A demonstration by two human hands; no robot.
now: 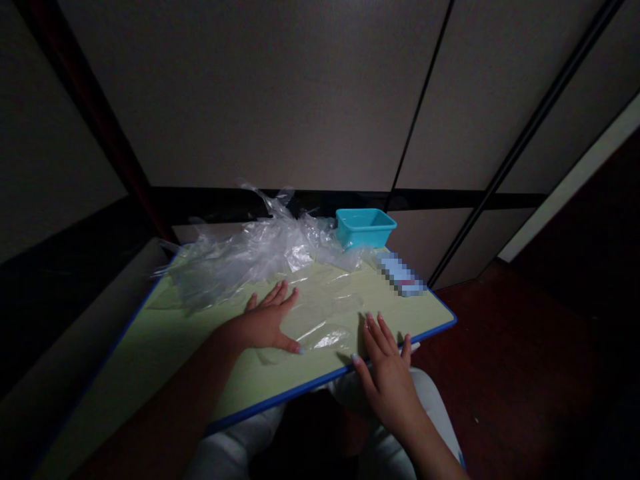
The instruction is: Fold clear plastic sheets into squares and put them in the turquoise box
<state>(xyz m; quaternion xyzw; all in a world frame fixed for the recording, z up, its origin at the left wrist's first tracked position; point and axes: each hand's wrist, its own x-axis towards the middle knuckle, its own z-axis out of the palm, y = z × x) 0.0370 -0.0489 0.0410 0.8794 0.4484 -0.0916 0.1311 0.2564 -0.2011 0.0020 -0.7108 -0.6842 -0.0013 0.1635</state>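
Observation:
A clear plastic bag [325,310] lies spread flat on the table's pale green top. My left hand [270,320] rests on the bag's left part, palm down, with its fingers spread. Near the table's front edge, just right of the bag, my right hand [387,370] is stretched out with its fingers apart and holds nothing. Behind both hands, a loose heap of crumpled clear plastic bags [250,253] covers the far left and middle of the table.
A turquoise plastic basket [367,230] stands at the table's back right. In front of it lies a light blue, blurred-out flat object [401,275]. The table [165,360] has a blue edge. Cabinet panels [275,100] rise right behind it.

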